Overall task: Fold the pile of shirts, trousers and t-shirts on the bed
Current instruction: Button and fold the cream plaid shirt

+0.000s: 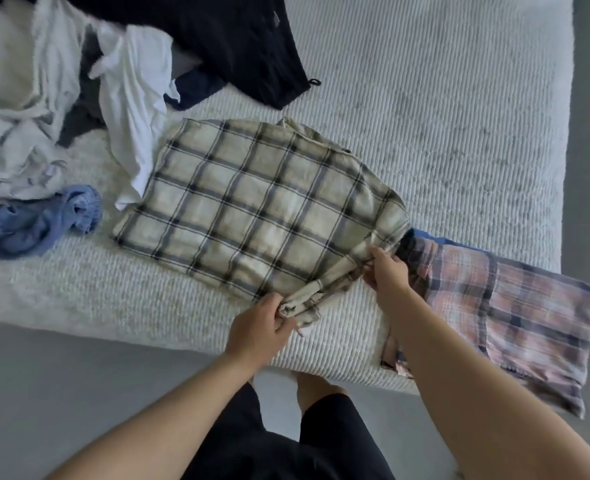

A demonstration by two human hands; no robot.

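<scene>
Black shorts [286, 445] on the standing person fill the bottom edge, beside the bed [442, 116] with its ribbed white cover. Left hand [258, 327] grips the end of a sleeve of the cream checked shirt [252, 206], fingers curled round the bunched cuff. Right hand [387, 268] pinches the same sleeve higher up, near the shoulder. Shirt body lies flat at mid-bed. Pink checked garment [515, 317] lies just to its right, draped over the bed's edge. Unfolded pile at upper left: white garments [127, 98], black garment [231, 39], blue garment [40, 223].
</scene>
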